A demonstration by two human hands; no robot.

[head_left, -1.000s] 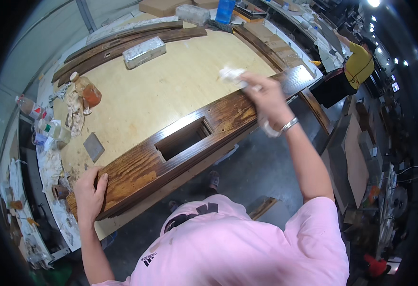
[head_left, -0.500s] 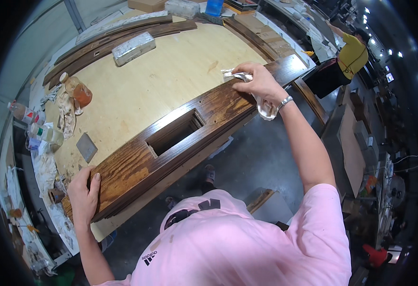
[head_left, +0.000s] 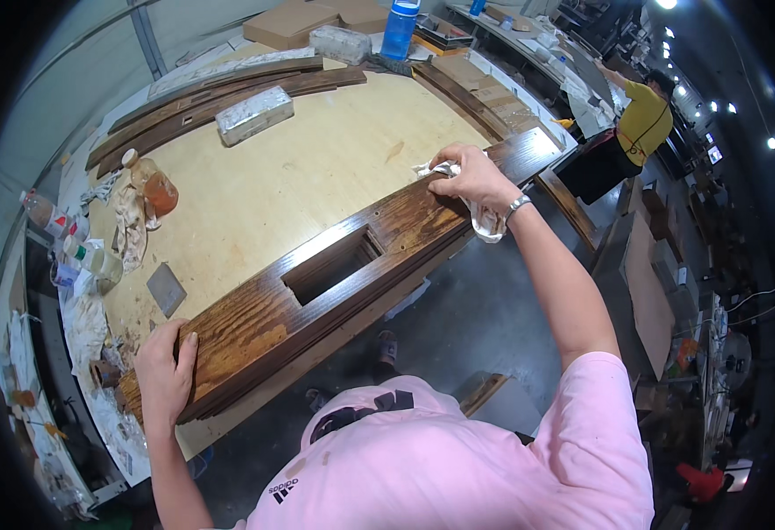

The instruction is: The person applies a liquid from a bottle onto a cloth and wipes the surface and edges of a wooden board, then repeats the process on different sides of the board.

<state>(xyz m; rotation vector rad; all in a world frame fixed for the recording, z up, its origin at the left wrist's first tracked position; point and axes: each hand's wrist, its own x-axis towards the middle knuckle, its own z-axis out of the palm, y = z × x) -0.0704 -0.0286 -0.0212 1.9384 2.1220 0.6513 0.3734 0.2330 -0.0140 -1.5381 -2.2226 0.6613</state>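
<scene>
A long dark-stained wooden board with a rectangular cut-out lies across the near edge of the table, on top of other dark boards. My left hand grips its left end, thumb on the top face and the other fingers hidden over the far side. Toward the right end, my right hand pinches a crumpled white cloth against the board's surface. Part of the cloth hangs over the near edge below my wrist. The stain looks patchy, with lighter grain near my left hand.
On the pale tabletop stand a wrapped block, a bottle of orange-brown liquid and a small grey plate. Dark wooden strips lie at the back. A blue bottle stands beyond. A person in yellow is at the far right.
The view has tilted up slightly, so the scene sits lower in the picture. Both hands keep nearly the same places on the board, and the cloth stays in my right hand.
</scene>
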